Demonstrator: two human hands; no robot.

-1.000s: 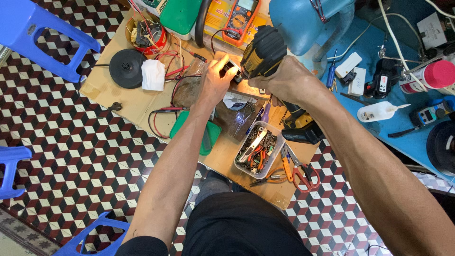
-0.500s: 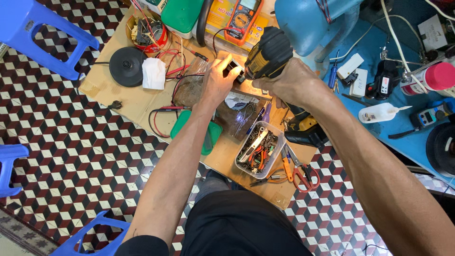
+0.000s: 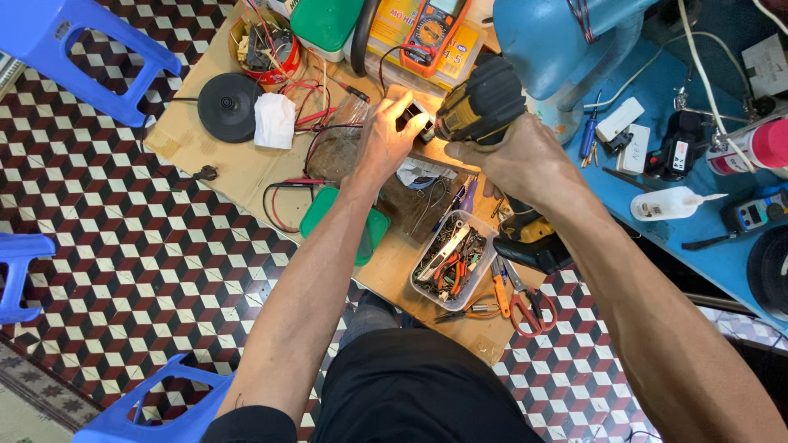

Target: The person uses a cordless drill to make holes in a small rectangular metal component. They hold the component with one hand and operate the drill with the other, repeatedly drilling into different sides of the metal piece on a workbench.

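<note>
Both hands meet at upper centre of the frame — right hand (image 3: 525, 160) wrapped around a black-and-yellow cordless drill (image 3: 480, 107), left hand (image 3: 390, 143) pinching a small lit part (image 3: 414, 119) against its nose — steadying it above the cardboard sheet (image 3: 205, 156).

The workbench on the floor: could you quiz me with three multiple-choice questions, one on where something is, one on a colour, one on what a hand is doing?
1. Where does the clear tray of small tools lie?
A. on the blue stool
B. on the cardboard, below the right hand
C. inside the red bowl

2. What colour are the handles of the scissors?
A. red
B. white
C. purple

3. What is the right hand doing?
A. resting flat on the floor
B. holding the scissors
C. gripping a black and yellow power drill

Answers: 1 B, the tray sits on the cardboard nearer the person than that hand. 2 A, both loops are red. 3 C, its fingers wrap the drill, with the left hand at the drill's tip.
</note>
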